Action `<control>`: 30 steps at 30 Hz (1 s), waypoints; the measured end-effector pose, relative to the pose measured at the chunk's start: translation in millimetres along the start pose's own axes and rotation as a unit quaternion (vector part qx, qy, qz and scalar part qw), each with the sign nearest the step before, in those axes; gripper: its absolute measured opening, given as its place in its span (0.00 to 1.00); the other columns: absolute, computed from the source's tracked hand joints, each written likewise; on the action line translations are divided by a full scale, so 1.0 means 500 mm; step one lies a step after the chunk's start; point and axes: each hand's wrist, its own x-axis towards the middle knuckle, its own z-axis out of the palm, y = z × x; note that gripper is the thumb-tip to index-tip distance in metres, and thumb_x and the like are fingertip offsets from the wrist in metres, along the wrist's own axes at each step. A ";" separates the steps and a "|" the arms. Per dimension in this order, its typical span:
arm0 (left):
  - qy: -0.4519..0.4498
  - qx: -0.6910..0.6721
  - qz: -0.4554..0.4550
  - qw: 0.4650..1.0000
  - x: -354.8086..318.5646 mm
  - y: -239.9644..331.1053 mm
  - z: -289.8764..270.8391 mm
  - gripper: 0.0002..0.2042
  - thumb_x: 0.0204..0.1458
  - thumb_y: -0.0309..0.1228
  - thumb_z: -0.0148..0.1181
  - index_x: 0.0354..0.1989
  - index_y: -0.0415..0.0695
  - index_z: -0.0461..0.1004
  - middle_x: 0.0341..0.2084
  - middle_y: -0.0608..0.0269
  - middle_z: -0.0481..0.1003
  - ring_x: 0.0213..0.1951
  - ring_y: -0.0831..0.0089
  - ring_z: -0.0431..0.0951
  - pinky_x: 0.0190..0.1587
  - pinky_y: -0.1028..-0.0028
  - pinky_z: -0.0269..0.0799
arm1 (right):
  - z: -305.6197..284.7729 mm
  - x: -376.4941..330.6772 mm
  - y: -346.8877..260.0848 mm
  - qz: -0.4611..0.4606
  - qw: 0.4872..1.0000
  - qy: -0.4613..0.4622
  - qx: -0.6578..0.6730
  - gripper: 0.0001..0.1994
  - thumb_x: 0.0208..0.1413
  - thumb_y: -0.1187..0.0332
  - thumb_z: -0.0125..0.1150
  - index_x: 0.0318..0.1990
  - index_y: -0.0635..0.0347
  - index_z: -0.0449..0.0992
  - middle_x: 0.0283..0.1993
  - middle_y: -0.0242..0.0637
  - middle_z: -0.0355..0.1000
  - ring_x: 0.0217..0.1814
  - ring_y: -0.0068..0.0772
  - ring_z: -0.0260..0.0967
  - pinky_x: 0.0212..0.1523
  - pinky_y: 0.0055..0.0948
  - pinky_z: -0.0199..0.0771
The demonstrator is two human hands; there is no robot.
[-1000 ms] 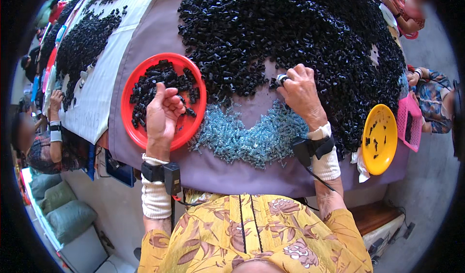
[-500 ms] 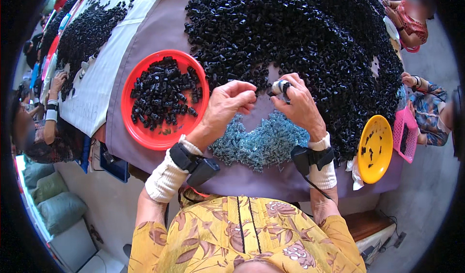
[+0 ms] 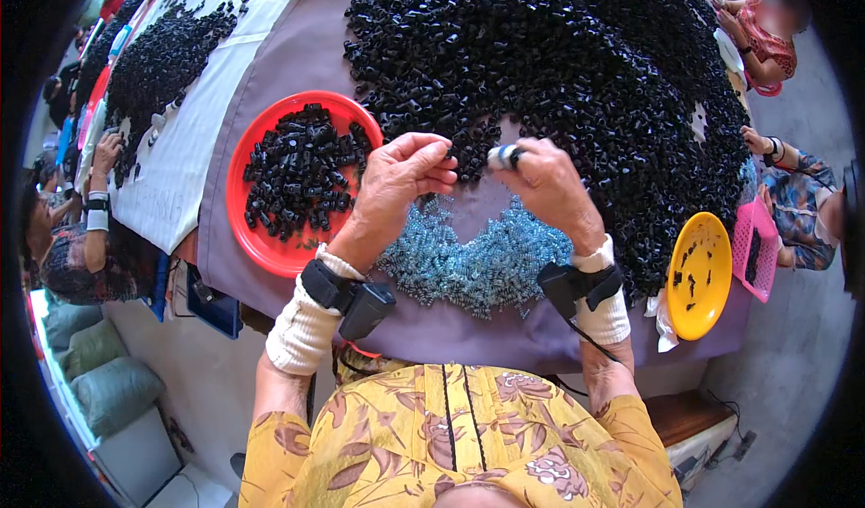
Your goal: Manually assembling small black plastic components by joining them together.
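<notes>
At the frame's centre the left hand (image 3: 396,179), fingers pinched together at the edge of the heap of black plastic pieces (image 3: 559,84), should lift one piece cleanly toward the right hand (image 3: 541,183), clamped on a small pale-tipped part (image 3: 503,155) (too small to identify).

Red trays: one (image 3: 270,247), round, on the counter (image 3: 432,328), loaded with small black parts too many to count.
Yellow plates: one (image 3: 701,278), holding a few black bits.
Pink baskets: one (image 3: 755,247), just beside the yellow plate.
Big heaps of black parts: one (image 3: 559,66) on the purple cloth, another (image 3: 167,53) on the white cloth.
Piles of pale blue pieces: one (image 3: 468,260).
Wrist devices: two, one on each forearm.
</notes>
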 end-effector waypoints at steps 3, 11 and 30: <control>0.018 -0.005 0.012 1.000 -0.004 0.003 -0.007 0.10 0.55 0.31 0.55 0.42 0.39 0.72 0.28 0.60 0.76 0.29 0.75 0.78 0.32 0.77 0.76 | 0.046 -0.010 0.001 -0.046 0.996 -0.078 -0.010 0.04 0.43 0.74 0.60 0.24 0.64 0.72 0.25 0.40 0.67 0.30 0.43 0.66 0.30 0.37 0.65; 0.000 0.001 0.005 1.000 -0.020 -0.001 -0.036 0.12 0.57 0.30 0.52 0.46 0.38 0.71 0.32 0.57 0.76 0.31 0.74 0.77 0.35 0.75 0.76 | 0.138 -0.003 -0.025 -0.086 0.984 -0.113 -0.110 0.03 0.44 0.72 0.54 0.23 0.56 0.74 0.28 0.35 0.69 0.35 0.33 0.69 0.40 0.33 0.64; -0.067 0.088 0.001 0.994 -0.021 -0.026 -0.002 0.12 0.55 0.29 0.55 0.45 0.36 0.71 0.33 0.61 0.76 0.34 0.76 0.77 0.38 0.76 0.75 | 0.033 0.011 -0.043 -0.042 0.999 0.012 -0.004 0.07 0.46 0.72 0.57 0.20 0.62 0.68 0.21 0.42 0.67 0.27 0.44 0.67 0.33 0.38 0.63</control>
